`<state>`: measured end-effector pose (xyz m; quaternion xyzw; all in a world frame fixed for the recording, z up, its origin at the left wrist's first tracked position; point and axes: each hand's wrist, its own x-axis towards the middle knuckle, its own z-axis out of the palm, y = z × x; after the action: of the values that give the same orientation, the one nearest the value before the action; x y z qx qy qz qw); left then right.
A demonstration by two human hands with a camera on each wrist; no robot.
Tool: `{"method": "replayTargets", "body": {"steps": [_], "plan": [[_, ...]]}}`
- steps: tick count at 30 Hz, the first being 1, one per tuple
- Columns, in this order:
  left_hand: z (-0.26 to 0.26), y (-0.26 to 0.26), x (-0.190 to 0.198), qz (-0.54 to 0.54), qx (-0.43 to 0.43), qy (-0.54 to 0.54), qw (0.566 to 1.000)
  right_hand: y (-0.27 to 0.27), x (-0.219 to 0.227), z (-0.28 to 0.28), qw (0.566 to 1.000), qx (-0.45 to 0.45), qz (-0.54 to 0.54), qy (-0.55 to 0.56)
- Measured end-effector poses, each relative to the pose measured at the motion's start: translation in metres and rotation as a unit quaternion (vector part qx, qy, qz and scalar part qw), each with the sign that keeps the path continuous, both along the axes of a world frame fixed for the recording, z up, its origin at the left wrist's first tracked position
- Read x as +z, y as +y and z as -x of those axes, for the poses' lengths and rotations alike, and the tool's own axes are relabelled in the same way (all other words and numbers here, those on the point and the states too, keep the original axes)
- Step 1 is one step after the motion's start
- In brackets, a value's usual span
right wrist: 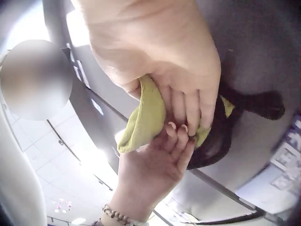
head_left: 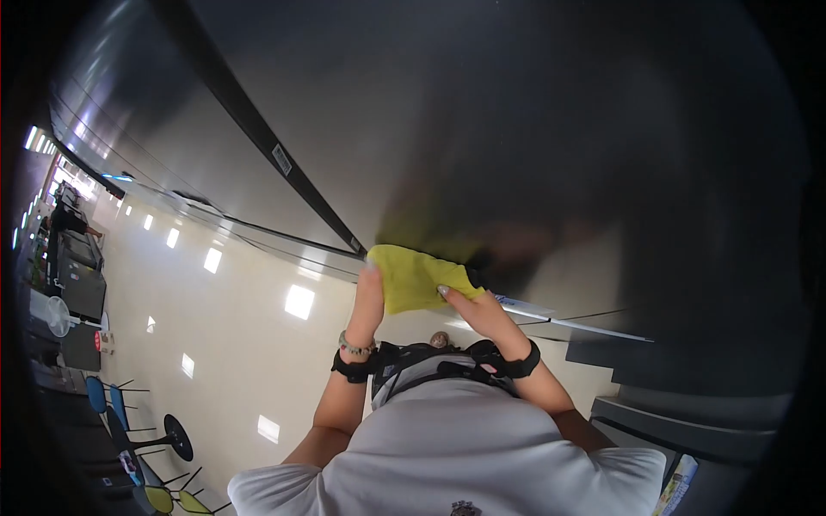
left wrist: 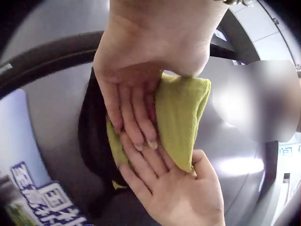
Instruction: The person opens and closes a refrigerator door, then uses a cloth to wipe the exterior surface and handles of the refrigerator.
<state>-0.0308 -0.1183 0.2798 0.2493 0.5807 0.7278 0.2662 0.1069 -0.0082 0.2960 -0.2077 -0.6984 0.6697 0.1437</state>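
Note:
A yellow-green cloth (head_left: 422,277) is held up between both hands in front of the waist, before a dark glossy surface. My left hand (head_left: 369,301) grips its left edge. On the right side, my right hand (head_left: 483,314) pinches it with the thumb on the near face. In the left wrist view, the fingers of both hands overlap on the far side of the folded cloth (left wrist: 181,117). Soft black material (right wrist: 216,148) shows beyond the fingers, with a narrow black end sticking out in the right wrist view.
The large dark glossy panel (head_left: 551,155) stands close ahead, with a dark bar (head_left: 267,142) crossing it. A pale tiled floor (head_left: 232,344) spreads to the left, where blue chairs (head_left: 107,400) stand. Dark stepped edges (head_left: 680,421) lie at right.

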Motion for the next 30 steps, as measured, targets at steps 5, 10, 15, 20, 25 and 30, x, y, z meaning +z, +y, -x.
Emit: {"method": "replayTargets", "body": {"steps": [5, 10, 15, 20, 25, 30], "plan": [[0.007, 0.01, 0.004, 0.169, -0.126, 0.193, 0.958, 0.01, -0.027, -0.007, 0.999, 0.039, -0.025, -0.011], [-0.026, 0.036, 0.087, 0.079, -0.164, 0.134, 0.974, 0.009, 0.058, -0.06, 0.997, -0.073, -0.013, 0.021], [-0.045, 0.057, 0.12, -0.079, -0.18, 0.326, 0.925, 0.009, 0.081, -0.085, 0.976, -0.164, 0.056, 0.131], [-0.049, 0.057, 0.079, -0.067, -0.171, 0.263, 0.947, 0.026, 0.04, -0.092, 0.988, -0.086, 0.129, 0.029], [-0.04, 0.047, -0.005, 0.022, -0.133, 0.145, 0.98, 0.034, -0.006, -0.072, 0.999, -0.03, 0.038, -0.018], [-0.043, 0.022, -0.049, 0.083, -0.035, 0.01, 0.996, 0.03, -0.031, -0.039, 0.994, 0.096, 0.002, -0.058]]}}
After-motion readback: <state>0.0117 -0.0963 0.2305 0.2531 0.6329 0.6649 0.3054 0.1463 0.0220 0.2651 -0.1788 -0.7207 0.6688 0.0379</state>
